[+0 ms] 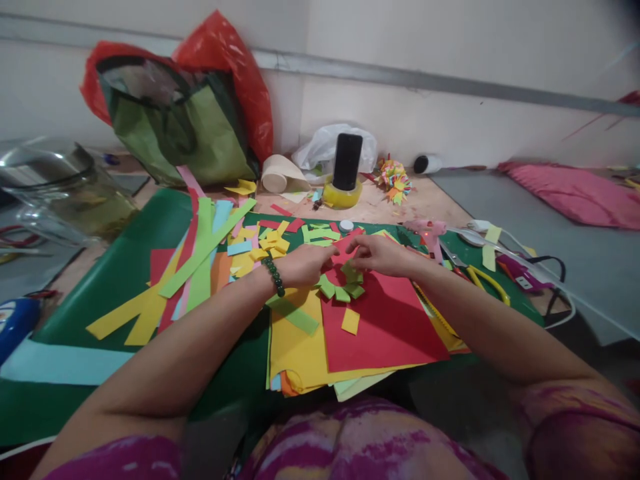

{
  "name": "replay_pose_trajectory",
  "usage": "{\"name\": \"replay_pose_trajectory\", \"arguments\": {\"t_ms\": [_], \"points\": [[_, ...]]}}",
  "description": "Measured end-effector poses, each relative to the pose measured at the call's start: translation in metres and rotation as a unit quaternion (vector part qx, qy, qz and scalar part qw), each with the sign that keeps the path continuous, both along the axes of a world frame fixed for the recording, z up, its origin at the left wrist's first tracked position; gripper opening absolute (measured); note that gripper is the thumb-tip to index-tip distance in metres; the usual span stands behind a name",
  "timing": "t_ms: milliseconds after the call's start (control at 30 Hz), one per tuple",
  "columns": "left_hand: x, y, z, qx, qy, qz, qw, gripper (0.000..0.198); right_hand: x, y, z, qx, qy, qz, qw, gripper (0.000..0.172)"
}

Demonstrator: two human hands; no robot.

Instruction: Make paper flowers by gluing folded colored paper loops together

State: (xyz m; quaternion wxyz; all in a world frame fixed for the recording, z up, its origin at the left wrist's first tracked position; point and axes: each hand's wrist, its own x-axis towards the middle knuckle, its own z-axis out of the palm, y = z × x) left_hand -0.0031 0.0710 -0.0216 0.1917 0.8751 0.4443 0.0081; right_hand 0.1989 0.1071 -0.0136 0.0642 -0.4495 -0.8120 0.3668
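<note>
A ring of folded light-green paper pieces (342, 293) lies on a red paper sheet (385, 333), between my two hands. My left hand (313, 264) is at the ring's left side, fingers bent and pressed together; whatever they hold is hidden. At the upper right of the ring, my right hand (379, 255) has its fingers curled, with the thumb and fingertips closed at a green piece. Just below the ring rests a small yellow paper piece (351, 321). Yellow sheets (297, 353) stick out from under the red one.
Long paper strips (200, 260) and small yellow pieces (273, 241) lie left of my hands on the green mat (120, 267). To the right are a pink glue gun (429, 232) and yellow-handled scissors (487, 283). A phone (347, 162) stands on a tape roll (342, 195); a glass jar (65, 193) is far left.
</note>
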Motion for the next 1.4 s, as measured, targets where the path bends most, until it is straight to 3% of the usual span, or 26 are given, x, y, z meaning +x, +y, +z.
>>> {"name": "replay_pose_trajectory", "arguments": {"t_ms": [300,500,1067,1400], "points": [[0.002,0.001,-0.001,0.004,0.011,0.001,1.0,0.048,-0.003,0.001,-0.005,-0.005,-0.059,-0.021,0.998,0.012],[0.001,0.001,-0.002,0.018,0.003,-0.009,1.0,0.049,-0.003,0.002,-0.006,0.057,-0.056,0.017,0.997,0.006],[0.005,-0.002,0.006,0.0,0.049,-0.007,0.999,0.032,-0.007,0.004,-0.011,0.073,-0.099,-0.006,0.992,0.015],[0.006,-0.004,0.01,-0.001,0.064,-0.022,0.998,0.041,-0.01,0.003,-0.013,0.078,-0.121,-0.022,0.989,0.016]]}}
